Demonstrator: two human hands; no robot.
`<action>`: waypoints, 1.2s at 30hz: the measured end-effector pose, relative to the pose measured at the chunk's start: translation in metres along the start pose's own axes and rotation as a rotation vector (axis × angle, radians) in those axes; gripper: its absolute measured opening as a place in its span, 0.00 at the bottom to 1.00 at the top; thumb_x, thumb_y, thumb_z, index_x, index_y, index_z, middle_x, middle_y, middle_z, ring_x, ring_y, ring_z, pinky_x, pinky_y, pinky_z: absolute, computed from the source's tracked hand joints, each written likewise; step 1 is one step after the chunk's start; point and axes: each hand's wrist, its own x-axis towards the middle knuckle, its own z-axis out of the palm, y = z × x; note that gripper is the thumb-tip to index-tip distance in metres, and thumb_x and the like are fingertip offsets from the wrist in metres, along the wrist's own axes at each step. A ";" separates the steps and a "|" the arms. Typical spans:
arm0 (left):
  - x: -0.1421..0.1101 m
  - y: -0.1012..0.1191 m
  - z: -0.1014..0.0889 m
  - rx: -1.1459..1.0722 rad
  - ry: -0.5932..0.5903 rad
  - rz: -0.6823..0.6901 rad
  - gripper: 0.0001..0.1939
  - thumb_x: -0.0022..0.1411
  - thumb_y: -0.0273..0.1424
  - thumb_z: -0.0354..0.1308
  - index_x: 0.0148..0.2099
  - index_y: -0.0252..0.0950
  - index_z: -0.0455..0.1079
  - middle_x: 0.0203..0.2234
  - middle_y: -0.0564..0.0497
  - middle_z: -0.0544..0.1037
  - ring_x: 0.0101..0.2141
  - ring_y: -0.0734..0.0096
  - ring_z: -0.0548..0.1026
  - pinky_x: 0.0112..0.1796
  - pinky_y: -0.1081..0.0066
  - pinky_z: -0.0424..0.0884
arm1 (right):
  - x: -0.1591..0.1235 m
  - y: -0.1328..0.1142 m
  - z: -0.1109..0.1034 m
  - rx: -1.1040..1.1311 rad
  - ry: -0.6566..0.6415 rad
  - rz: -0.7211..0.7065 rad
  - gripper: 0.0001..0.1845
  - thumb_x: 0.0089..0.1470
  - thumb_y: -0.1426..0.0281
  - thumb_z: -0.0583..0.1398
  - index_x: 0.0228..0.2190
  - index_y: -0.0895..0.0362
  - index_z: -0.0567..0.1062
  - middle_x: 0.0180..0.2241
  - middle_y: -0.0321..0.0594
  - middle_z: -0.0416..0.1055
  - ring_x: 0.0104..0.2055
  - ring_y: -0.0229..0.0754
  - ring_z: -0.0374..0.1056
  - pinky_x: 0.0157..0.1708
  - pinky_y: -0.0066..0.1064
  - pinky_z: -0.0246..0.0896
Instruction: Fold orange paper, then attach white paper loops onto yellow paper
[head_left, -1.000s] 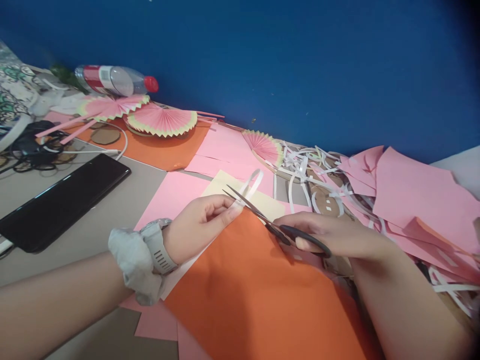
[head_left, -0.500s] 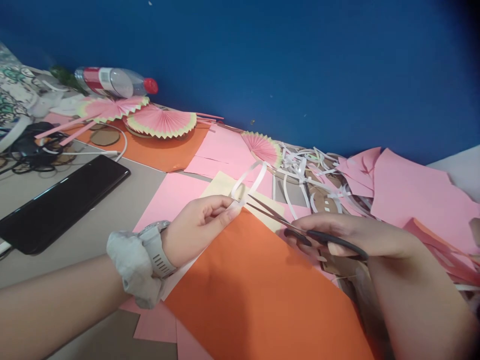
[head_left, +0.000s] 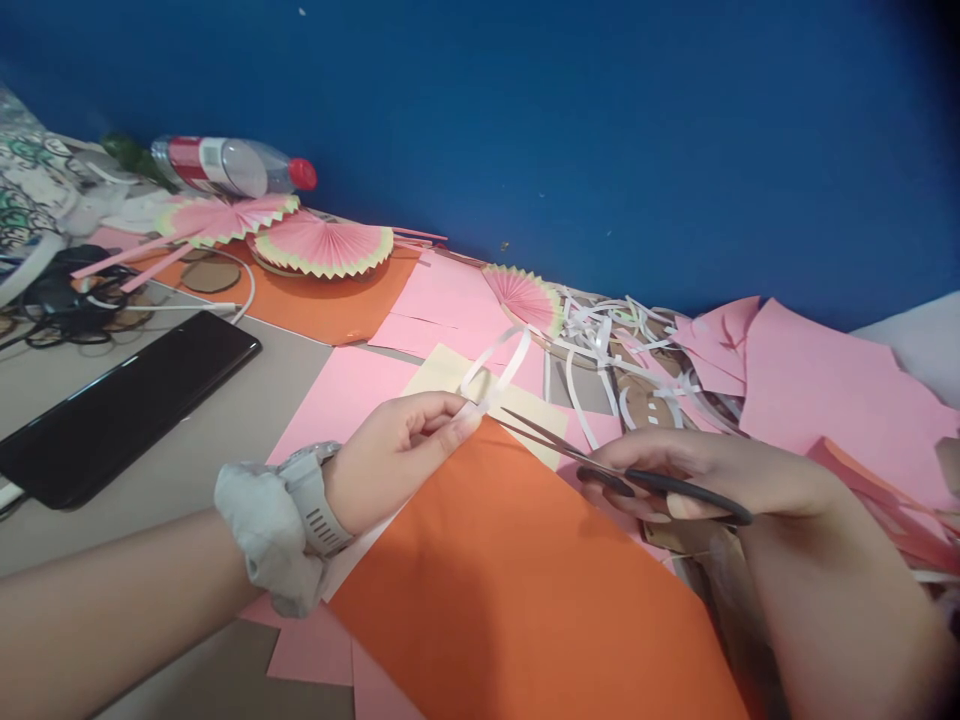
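Note:
My left hand [head_left: 412,450] pinches the end of a curled white paper strip [head_left: 514,365] between thumb and fingers, at the far corner of an orange sheet [head_left: 540,570]. The strip loops up and away from the fingertips. In my right hand [head_left: 697,470] is a pair of scissors [head_left: 555,445] with black handles. Their blades are slightly parted and point left toward the pinched strip, just right of my left fingertips. A cream sheet [head_left: 442,370] and a pink sheet [head_left: 349,390] lie beneath and behind the hands.
A black phone [head_left: 135,405] lies at left near tangled cables [head_left: 75,300]. Pleated pink paper fans [head_left: 322,245] and a bottle [head_left: 232,165] rest along the blue wall [head_left: 525,130]. Loose white strips [head_left: 600,335] pile behind my right hand; pink paper [head_left: 832,380] stands at right.
My right hand with the scissors has drawn back slightly to the right and down, so the blade tips are farther from the strip. My left hand has stayed nearly still.

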 end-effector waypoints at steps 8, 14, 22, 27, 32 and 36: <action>0.000 0.000 -0.001 0.011 -0.006 -0.006 0.14 0.64 0.41 0.48 0.35 0.36 0.66 0.23 0.57 0.63 0.25 0.78 0.60 0.27 0.77 0.59 | 0.010 -0.002 -0.001 0.014 -0.105 -0.046 0.27 0.49 0.48 0.57 0.34 0.61 0.68 0.24 0.33 0.56 0.24 0.33 0.55 0.23 0.25 0.52; 0.001 -0.003 -0.002 0.021 0.006 -0.005 0.14 0.64 0.41 0.48 0.34 0.36 0.67 0.24 0.57 0.65 0.25 0.78 0.61 0.27 0.77 0.60 | 0.014 -0.009 0.006 -0.062 -0.006 0.066 0.29 0.48 0.45 0.55 0.33 0.59 0.68 0.24 0.33 0.58 0.23 0.33 0.55 0.21 0.25 0.52; 0.001 -0.004 -0.001 -0.032 -0.032 0.007 0.14 0.64 0.40 0.49 0.34 0.36 0.68 0.29 0.55 0.73 0.34 0.74 0.70 0.36 0.75 0.66 | 0.024 -0.014 0.012 -0.119 0.094 -0.001 0.28 0.46 0.46 0.57 0.33 0.59 0.73 0.27 0.37 0.65 0.29 0.37 0.61 0.26 0.25 0.56; 0.002 -0.003 0.000 -0.061 -0.060 0.011 0.14 0.64 0.40 0.49 0.36 0.36 0.68 0.32 0.54 0.75 0.37 0.72 0.72 0.39 0.74 0.67 | 0.028 -0.022 0.019 -0.096 0.128 0.011 0.24 0.49 0.49 0.57 0.33 0.59 0.72 0.28 0.36 0.65 0.29 0.36 0.60 0.26 0.24 0.55; 0.002 -0.003 0.000 -0.056 -0.047 0.016 0.14 0.64 0.39 0.49 0.35 0.36 0.68 0.30 0.55 0.74 0.34 0.75 0.72 0.36 0.76 0.67 | 0.031 -0.025 0.025 -0.033 0.140 0.019 0.24 0.48 0.49 0.57 0.30 0.59 0.71 0.25 0.33 0.61 0.24 0.32 0.56 0.23 0.25 0.50; 0.002 -0.004 -0.001 -0.047 -0.043 0.016 0.14 0.65 0.39 0.48 0.34 0.36 0.68 0.27 0.56 0.73 0.30 0.76 0.70 0.31 0.77 0.66 | 0.032 -0.024 0.025 -0.052 0.164 0.020 0.27 0.49 0.48 0.56 0.34 0.60 0.72 0.26 0.36 0.63 0.26 0.35 0.58 0.25 0.27 0.51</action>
